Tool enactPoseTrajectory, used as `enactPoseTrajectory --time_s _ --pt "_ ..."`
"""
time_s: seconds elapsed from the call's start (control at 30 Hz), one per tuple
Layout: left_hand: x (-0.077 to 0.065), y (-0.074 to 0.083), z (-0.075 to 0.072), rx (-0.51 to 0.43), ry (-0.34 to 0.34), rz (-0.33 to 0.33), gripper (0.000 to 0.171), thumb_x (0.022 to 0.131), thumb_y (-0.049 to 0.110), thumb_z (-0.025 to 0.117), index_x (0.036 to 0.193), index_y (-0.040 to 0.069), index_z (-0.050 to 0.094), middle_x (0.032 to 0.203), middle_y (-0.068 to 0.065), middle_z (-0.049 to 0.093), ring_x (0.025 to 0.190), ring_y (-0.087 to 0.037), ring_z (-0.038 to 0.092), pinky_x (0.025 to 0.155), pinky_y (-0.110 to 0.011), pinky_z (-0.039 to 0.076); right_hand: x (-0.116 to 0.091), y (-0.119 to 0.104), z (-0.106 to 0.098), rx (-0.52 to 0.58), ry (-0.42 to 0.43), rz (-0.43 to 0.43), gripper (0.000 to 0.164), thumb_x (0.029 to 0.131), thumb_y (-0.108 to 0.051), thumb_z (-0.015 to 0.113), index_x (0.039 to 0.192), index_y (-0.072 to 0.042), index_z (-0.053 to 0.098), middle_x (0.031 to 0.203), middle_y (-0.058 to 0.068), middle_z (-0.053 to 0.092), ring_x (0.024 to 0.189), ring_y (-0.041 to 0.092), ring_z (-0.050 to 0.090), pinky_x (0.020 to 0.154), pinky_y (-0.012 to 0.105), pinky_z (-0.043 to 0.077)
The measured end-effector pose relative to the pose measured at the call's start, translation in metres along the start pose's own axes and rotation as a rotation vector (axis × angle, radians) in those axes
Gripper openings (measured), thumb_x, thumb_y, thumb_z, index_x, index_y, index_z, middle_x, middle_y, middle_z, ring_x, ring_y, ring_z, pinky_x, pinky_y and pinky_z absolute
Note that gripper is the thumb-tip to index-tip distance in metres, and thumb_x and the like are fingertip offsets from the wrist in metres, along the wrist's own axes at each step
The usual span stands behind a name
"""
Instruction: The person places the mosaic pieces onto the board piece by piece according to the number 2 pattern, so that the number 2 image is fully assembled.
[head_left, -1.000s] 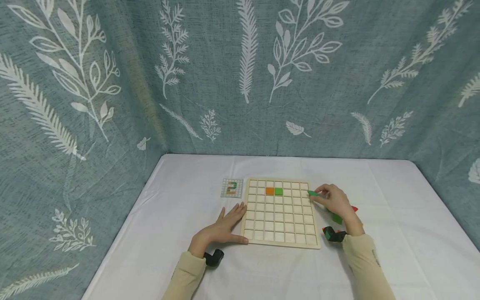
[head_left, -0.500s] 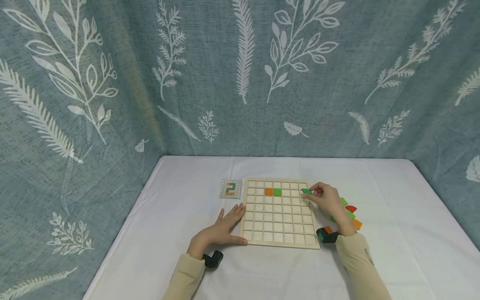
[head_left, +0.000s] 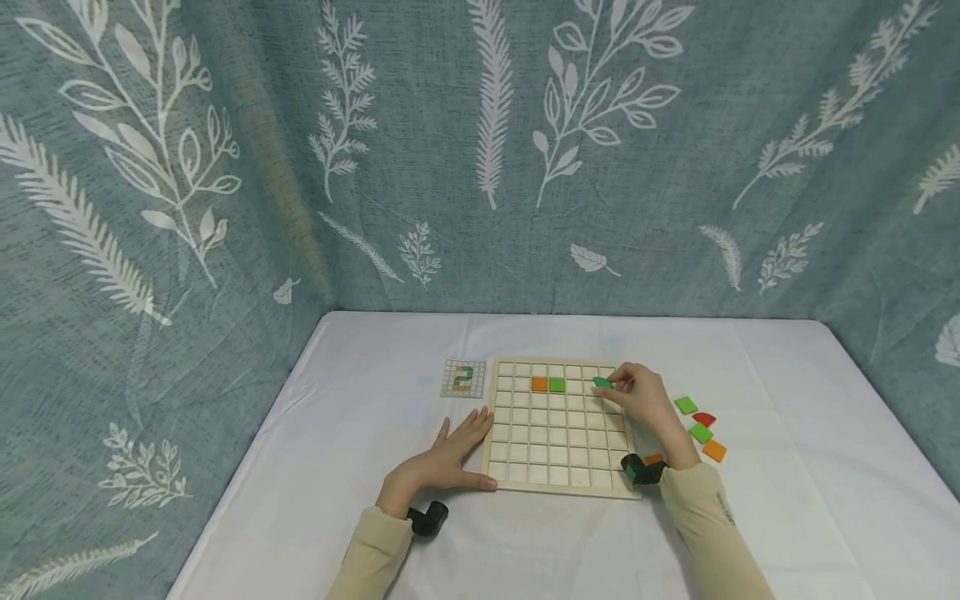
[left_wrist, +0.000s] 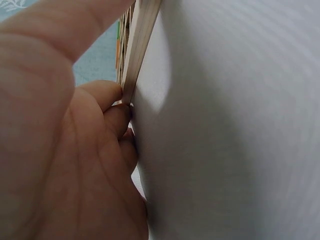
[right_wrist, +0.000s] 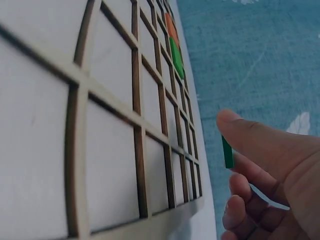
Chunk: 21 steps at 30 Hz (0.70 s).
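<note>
A pale wooden grid board (head_left: pixel 557 429) lies flat on the table. Side by side in its second row sit an orange square tile (head_left: pixel 539 384) and a light green square tile (head_left: pixel 557 384). My right hand (head_left: pixel 647 400) pinches a dark green tile (head_left: pixel 603 382) between thumb and fingers above the board's upper right; in the right wrist view the green tile (right_wrist: pixel 228 152) shows edge-on, so its full shape is hidden. Along the board's left edge my left hand (head_left: pixel 450 457) rests with fingers spread, thumb at the lower left corner; the left wrist view shows its fingers touching the board's side (left_wrist: pixel 137 55).
Left of the board's top lies a small pattern card (head_left: pixel 462 378) with a coloured figure on a grid. To the right are loose tiles: green (head_left: pixel 686 405), red (head_left: pixel 703 419), another green (head_left: pixel 701 432), and orange (head_left: pixel 714 451). An orange tile (head_left: pixel 654 458) is partly hidden by the right wrist.
My right hand has moved left from the board's right edge to over its upper right cells, carrying the dark green tile. The loose tiles have come into view. My left hand stays put.
</note>
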<state>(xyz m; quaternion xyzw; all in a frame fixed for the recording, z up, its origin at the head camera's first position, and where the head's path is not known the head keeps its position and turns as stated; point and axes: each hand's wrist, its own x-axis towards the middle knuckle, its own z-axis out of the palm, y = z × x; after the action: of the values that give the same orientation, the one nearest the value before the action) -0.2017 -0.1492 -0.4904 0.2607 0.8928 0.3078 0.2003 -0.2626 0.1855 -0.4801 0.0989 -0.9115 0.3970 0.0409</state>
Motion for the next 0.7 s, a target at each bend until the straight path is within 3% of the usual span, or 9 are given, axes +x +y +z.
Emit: enactPoseTrajectory --time_s 0.37,0.53,0.63,0.7 --pt "0.0 0.001 0.0 -0.01 -0.002 0.007 0.1 0.078 0.04 0.072 0.149 0.005 0.011 0.156 -0.012 0.005 0.144 -0.028 -0.001 0.112 -0.055 -0.01 0.007 -0.008 0.01 0.023 -0.037 0.048 0.028 0.081 -0.022 0.072 0.093 0.001 0.061 0.085 0.013 0.062 0.077 0.024 0.059 0.065 0.033 0.051" --pt "-0.001 0.0 0.0 0.0 0.001 -0.001 0.1 0.078 0.041 0.072 0.149 0.006 0.012 0.156 -0.011 0.005 0.144 -0.027 -0.001 0.113 -0.054 -0.011 0.011 -0.008 0.016 0.052 -0.034 -0.028 0.026 0.081 -0.025 0.072 0.087 -0.003 0.061 0.079 0.01 0.061 0.071 0.019 0.057 0.061 0.031 0.05" --pt "-0.001 -0.001 0.0 -0.004 0.003 -0.003 0.101 0.077 0.042 0.072 0.149 0.006 0.012 0.156 -0.01 0.005 0.144 -0.027 -0.001 0.113 -0.054 -0.011 0.013 -0.01 0.02 0.026 -0.04 -0.008 0.025 0.081 -0.024 0.073 0.086 -0.002 0.06 0.079 0.009 0.061 0.07 0.018 0.056 0.06 0.029 0.048" --pt "-0.001 -0.001 0.0 -0.006 0.001 -0.006 0.101 0.077 0.043 0.072 0.149 0.007 0.011 0.156 -0.01 0.004 0.144 -0.026 -0.001 0.113 -0.053 -0.011 0.015 -0.012 0.022 -0.001 -0.066 0.049 0.025 0.081 -0.021 0.072 0.088 -0.001 0.06 0.08 0.011 0.061 0.071 0.02 0.055 0.061 0.03 0.047"
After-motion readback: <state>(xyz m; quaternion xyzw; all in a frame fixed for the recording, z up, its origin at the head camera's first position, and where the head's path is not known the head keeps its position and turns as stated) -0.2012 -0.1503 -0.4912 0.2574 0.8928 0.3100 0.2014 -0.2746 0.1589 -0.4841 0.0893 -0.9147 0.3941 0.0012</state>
